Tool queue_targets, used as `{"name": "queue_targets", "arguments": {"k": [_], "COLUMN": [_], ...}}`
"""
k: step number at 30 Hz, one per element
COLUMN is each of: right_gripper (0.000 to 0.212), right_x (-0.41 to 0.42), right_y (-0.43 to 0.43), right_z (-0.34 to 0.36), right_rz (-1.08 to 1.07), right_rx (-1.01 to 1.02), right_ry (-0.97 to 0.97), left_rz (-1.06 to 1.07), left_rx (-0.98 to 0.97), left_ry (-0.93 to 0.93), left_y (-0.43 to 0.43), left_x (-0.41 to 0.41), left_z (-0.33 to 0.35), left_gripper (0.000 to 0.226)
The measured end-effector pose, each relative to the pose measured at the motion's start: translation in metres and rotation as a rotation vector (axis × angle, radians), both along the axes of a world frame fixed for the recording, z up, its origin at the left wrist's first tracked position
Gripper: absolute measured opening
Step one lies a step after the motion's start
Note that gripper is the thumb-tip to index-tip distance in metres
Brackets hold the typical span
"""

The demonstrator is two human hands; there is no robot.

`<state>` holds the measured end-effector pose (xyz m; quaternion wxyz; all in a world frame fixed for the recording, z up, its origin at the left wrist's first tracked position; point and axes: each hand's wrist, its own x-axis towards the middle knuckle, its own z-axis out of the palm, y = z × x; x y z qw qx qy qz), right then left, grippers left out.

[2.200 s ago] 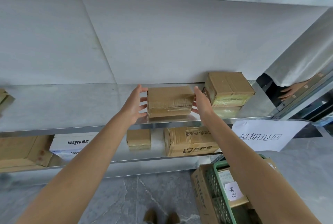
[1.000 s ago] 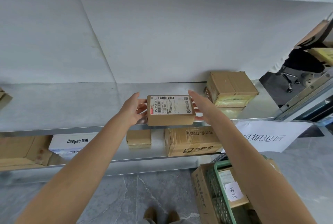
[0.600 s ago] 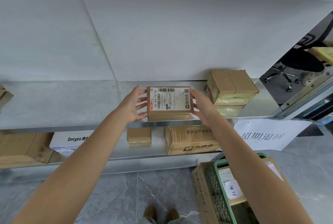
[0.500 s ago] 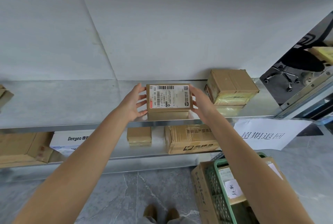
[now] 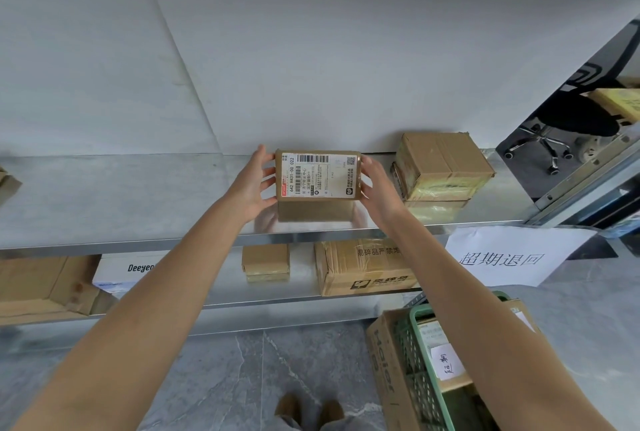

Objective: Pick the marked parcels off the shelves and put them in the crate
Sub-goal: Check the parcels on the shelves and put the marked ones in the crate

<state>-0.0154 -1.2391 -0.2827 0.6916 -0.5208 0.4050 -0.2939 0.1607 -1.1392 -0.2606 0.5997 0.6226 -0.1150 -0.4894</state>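
Observation:
A small brown parcel [image 5: 318, 176] stands tilted on the upper steel shelf [image 5: 104, 195], its white label with a barcode facing me. My left hand [image 5: 251, 184] grips its left side and my right hand [image 5: 375, 184] grips its right side. The parcel's lower edge is at the shelf surface, near the front lip. A green crate [image 5: 420, 375] sits on the floor at the lower right, under my right forearm. It holds parcels, one with a handwritten white note [image 5: 446, 361].
A taped brown box [image 5: 443, 167] sits just right of the held parcel. The lower shelf carries a small box [image 5: 265, 262], a fragile-marked carton [image 5: 360, 271], a white Deeyeo box [image 5: 121, 274] and an open carton [image 5: 41, 285]. A paper sign [image 5: 509, 257] hangs at the right.
Both hands turned the parcel so its label faces me, brought it toward the shelf's front edge, then moved it back and tipped it more upright on the shelf.

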Motion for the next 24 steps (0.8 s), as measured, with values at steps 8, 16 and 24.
{"name": "queue_targets", "arguments": {"k": [8, 16, 24], "right_gripper": [0.034, 0.027, 0.03], "right_x": [0.0, 0.0, 0.0], "right_y": [-0.01, -0.008, -0.006], "right_z": [-0.002, -0.003, 0.002], "right_rz": [-0.094, -0.036, 0.029], "right_rx": [0.093, 0.111, 0.036], "right_ry": [-0.153, -0.172, -0.067], "left_rz": [0.033, 0.026, -0.057], "left_rx": [-0.112, -0.109, -0.042], "left_ry": [-0.042, -0.131, -0.286], "left_y": [-0.007, -0.008, -0.001], "left_x": [-0.002, 0.003, 0.002], "left_z": [-0.014, -0.011, -0.009], "left_gripper": [0.029, 0.034, 0.048]}}
